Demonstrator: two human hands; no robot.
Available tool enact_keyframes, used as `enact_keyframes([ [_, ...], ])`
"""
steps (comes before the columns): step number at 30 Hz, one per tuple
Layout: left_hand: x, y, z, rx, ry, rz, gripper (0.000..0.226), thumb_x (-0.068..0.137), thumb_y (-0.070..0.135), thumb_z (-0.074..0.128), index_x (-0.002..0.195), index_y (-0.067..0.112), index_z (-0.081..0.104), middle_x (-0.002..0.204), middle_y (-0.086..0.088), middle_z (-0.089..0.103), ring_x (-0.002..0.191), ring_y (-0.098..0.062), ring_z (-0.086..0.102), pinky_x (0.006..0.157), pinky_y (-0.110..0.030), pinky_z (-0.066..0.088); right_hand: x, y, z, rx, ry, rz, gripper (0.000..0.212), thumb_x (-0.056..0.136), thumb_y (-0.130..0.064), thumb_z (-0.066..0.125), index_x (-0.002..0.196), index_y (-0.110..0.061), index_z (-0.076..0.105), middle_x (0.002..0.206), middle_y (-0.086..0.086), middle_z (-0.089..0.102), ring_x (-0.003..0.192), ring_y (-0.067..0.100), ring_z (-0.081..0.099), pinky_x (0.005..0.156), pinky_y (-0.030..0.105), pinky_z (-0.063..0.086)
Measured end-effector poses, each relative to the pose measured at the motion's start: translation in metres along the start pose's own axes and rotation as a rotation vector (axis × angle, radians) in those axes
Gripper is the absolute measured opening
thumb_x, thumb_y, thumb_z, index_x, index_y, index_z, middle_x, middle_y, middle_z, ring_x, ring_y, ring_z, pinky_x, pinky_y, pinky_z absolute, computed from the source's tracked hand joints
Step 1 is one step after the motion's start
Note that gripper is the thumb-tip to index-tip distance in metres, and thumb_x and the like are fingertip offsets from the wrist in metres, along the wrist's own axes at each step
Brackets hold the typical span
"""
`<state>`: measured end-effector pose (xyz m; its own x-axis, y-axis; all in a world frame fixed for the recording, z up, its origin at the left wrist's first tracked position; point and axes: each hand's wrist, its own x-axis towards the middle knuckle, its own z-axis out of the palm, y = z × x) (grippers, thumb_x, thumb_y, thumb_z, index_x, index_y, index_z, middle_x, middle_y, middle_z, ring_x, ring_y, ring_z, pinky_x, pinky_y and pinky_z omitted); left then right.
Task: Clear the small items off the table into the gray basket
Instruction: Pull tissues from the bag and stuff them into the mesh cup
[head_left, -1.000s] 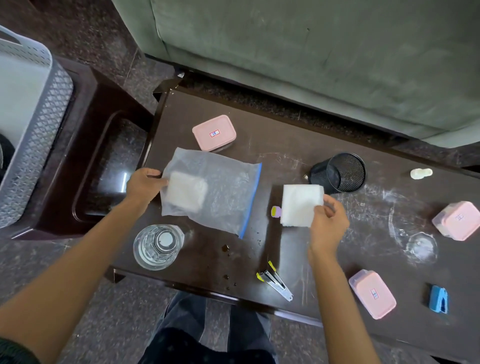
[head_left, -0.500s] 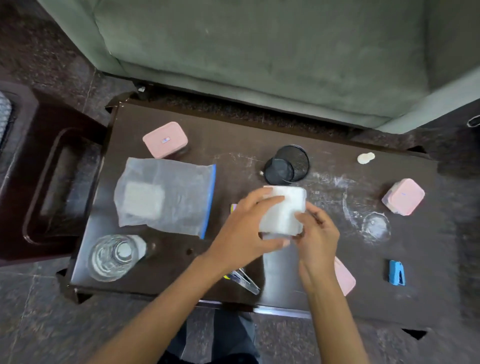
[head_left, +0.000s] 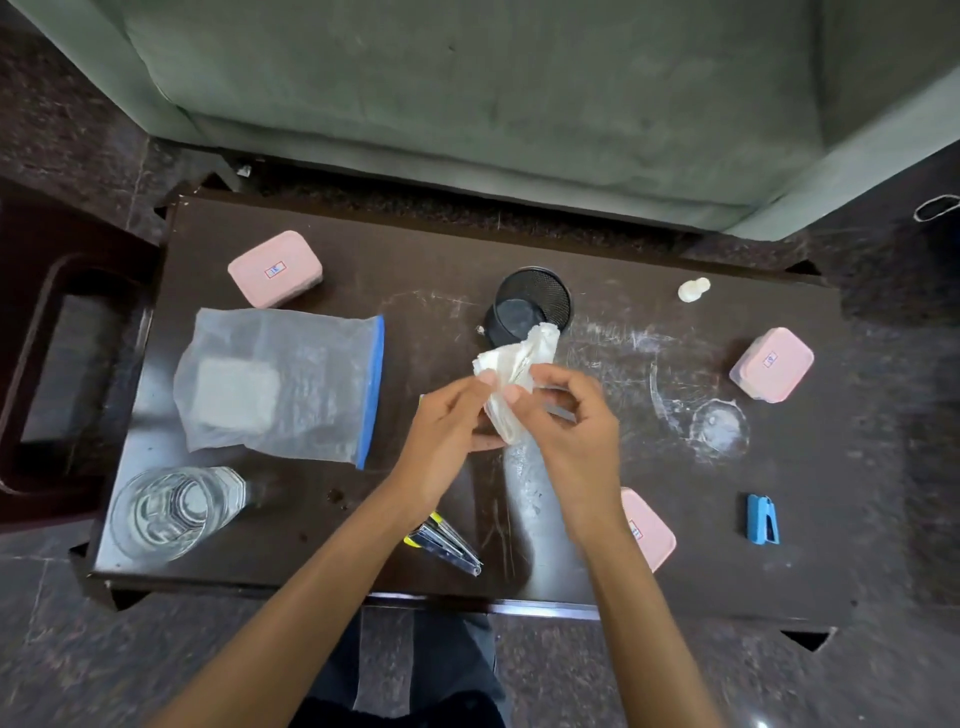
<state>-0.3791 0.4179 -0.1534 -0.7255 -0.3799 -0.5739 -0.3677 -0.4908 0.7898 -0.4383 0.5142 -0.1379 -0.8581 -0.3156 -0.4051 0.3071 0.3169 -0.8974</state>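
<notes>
Both my hands hold a crumpled white tissue (head_left: 519, 364) above the middle of the dark table (head_left: 779, 571). My left hand (head_left: 447, 431) pinches its near side and my right hand (head_left: 571, 421) grips it from the right. Left of them lies a clear zip bag (head_left: 291, 379) with a white pad inside. Pink boxes sit at the back left (head_left: 275, 267), the right (head_left: 771, 364) and under my right wrist (head_left: 649, 530). A blue stapler remover (head_left: 762, 519) and a stapler (head_left: 447, 543) lie near the front. The gray basket is out of view.
A black mesh cup (head_left: 530, 306) lies tipped behind the tissue. A glass of water (head_left: 166, 512) stands at the front left corner. A small white bottle (head_left: 693, 289) sits at the back right. A green sofa (head_left: 519, 78) runs behind the table, a dark side table (head_left: 62, 364) to its left.
My left hand left the zip bag and joined my right hand on the tissue, which went from a flat folded square to a crumpled wad. The view swung right, and the basket dropped out.
</notes>
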Motion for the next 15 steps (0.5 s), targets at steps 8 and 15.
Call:
enact_keyframes([
  [8,0.003,-0.008,-0.014,-0.32,0.161,-0.114,0.02,0.097,0.023,0.045,0.104,0.021,0.063,0.104,0.0,0.073,0.097,-0.015,0.07,0.083,-0.033,0.058,0.001,0.001,0.006,0.339,0.222,0.195,0.034,0.079,0.005,0.058,0.055,-0.018,0.048,0.058,-0.004,0.043,0.058,0.009,0.039,0.056,0.024,0.032],
  [15,0.004,-0.006,-0.025,-0.541,0.155,-0.191,0.022,0.096,0.027,0.044,0.107,0.021,0.061,0.106,0.0,0.07,0.093,-0.015,0.068,0.08,-0.033,0.056,-0.004,0.001,-0.002,0.486,-0.033,0.449,0.028,0.069,0.007,0.053,0.089,-0.013,0.055,0.09,0.005,0.059,0.077,0.018,0.057,0.061,0.03,0.048],
])
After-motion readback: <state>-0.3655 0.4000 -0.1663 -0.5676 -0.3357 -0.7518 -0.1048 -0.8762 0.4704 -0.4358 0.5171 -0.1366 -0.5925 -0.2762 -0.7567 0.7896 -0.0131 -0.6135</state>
